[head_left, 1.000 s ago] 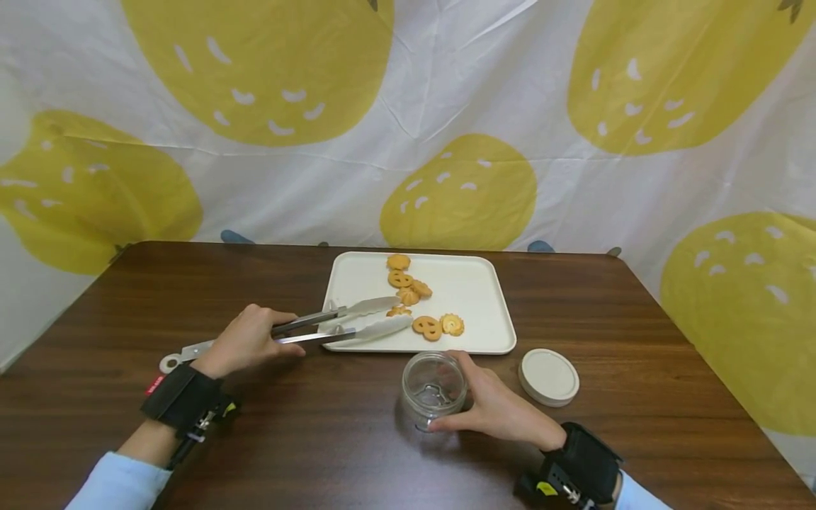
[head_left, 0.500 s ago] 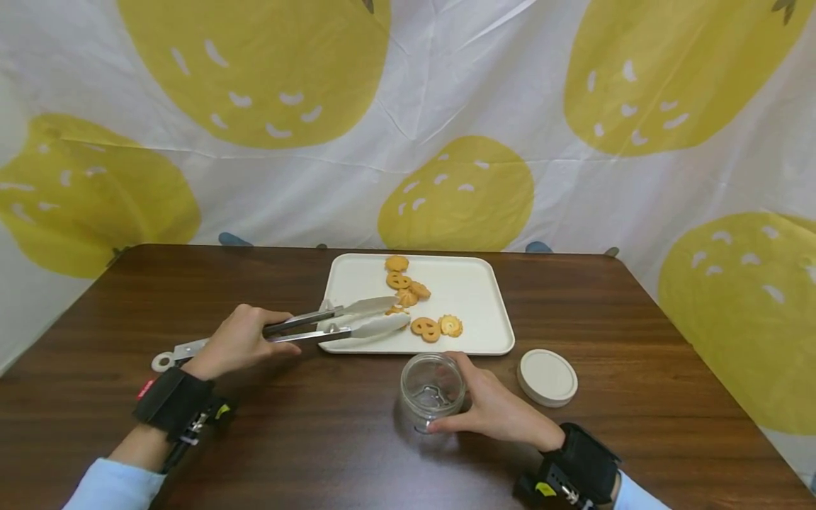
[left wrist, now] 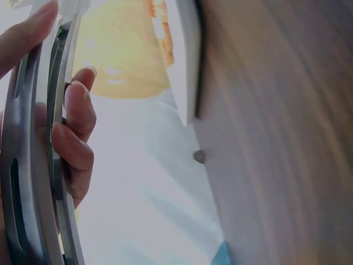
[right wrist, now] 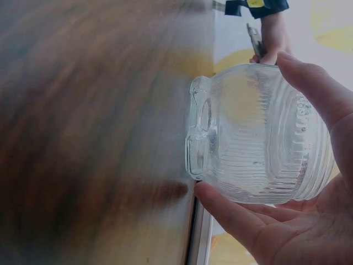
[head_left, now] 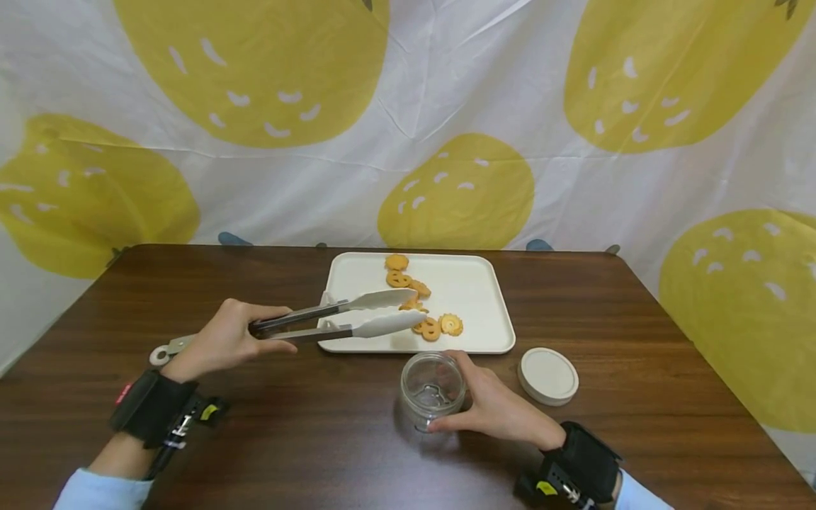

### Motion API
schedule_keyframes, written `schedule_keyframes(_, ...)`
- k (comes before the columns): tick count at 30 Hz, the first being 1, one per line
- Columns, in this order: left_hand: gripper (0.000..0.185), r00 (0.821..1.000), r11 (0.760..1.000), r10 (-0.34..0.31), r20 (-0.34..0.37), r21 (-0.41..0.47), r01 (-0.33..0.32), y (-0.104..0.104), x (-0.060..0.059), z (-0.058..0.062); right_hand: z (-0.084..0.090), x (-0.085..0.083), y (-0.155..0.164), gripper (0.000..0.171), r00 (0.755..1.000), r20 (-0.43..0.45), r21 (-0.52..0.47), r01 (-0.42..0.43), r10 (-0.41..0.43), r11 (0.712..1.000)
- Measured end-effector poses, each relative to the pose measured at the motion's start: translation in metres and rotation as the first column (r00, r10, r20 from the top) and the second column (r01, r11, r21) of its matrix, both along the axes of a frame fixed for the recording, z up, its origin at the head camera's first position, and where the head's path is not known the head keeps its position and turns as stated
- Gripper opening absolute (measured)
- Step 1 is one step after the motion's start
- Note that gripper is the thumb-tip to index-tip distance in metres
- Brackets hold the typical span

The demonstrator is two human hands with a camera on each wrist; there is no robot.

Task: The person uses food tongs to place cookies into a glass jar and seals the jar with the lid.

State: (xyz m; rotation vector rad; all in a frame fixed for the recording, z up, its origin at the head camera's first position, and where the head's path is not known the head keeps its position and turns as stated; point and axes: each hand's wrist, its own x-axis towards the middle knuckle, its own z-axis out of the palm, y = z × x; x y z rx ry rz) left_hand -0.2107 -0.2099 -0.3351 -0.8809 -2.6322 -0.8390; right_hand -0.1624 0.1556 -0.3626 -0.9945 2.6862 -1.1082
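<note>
My left hand [head_left: 226, 338] grips metal tongs [head_left: 331, 319] [left wrist: 38, 165] by their arms, lifted above the table. The pale tong tips [head_left: 389, 312] stand apart over the near left part of the white tray [head_left: 478, 297], close to the cookies [head_left: 428, 326] and holding nothing. Several round golden cookies lie on the tray, from its far edge [head_left: 397, 262] to its middle. My right hand [head_left: 497, 407] [right wrist: 298, 221] curls round a ribbed clear glass jar [head_left: 432, 389] [right wrist: 259, 138] that stands open-mouthed on the table in front of the tray.
A round white lid [head_left: 548, 375] lies on the dark wooden table [head_left: 306, 439] right of the jar. A white cloth with big yellow shapes [head_left: 446, 142] hangs behind the table's far edge.
My left hand has raised the tongs off the table and swung their tips right, over the tray toward the cookies. The right hand and jar have stayed put.
</note>
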Motion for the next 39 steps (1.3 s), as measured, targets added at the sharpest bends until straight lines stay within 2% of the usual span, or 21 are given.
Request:
schedule_keyframes(5,0.04,0.999,0.999,-0.033,-0.001,0.02,0.033,0.001,0.004,0.006,0.0,-0.001,-0.001,0.077,1.0,-0.007,-0.003,0.003,-0.003,1.0)
schedule_keyframes(12,0.053,0.995,0.999,-0.042,0.095,0.036,0.039,0.001,0.012,0.012,0.0,-0.001,-0.001,0.077,1.0,-0.011,0.002,0.008,-0.008,1.0)
schedule_keyframes(17,0.049,0.986,0.994,-0.105,0.129,0.044,0.1,0.002,0.014,0.013,-0.001,-0.002,0.0,0.08,1.0,-0.025,0.029,0.014,-0.013,0.999)
schedule_keyframes(25,0.051,0.964,0.984,-0.178,0.196,0.045,0.172,0.007,0.015,0.01,-0.003,-0.001,0.0,0.08,0.998,-0.063,0.005,0.007,-0.007,1.0)
schedule_keyframes(30,0.047,0.951,0.974,-0.228,0.209,0.048,0.222,0.009,0.015,0.008,-0.002,-0.001,-0.001,0.081,0.999,-0.01,0.02,0.03,-0.03,0.999)
schedule_keyframes(39,0.048,0.949,0.976,-0.217,0.23,0.024,0.217,0.009,0.012,0.006,-0.002,-0.002,0.0,0.083,0.999,0.017,0.025,0.039,-0.04,0.999)
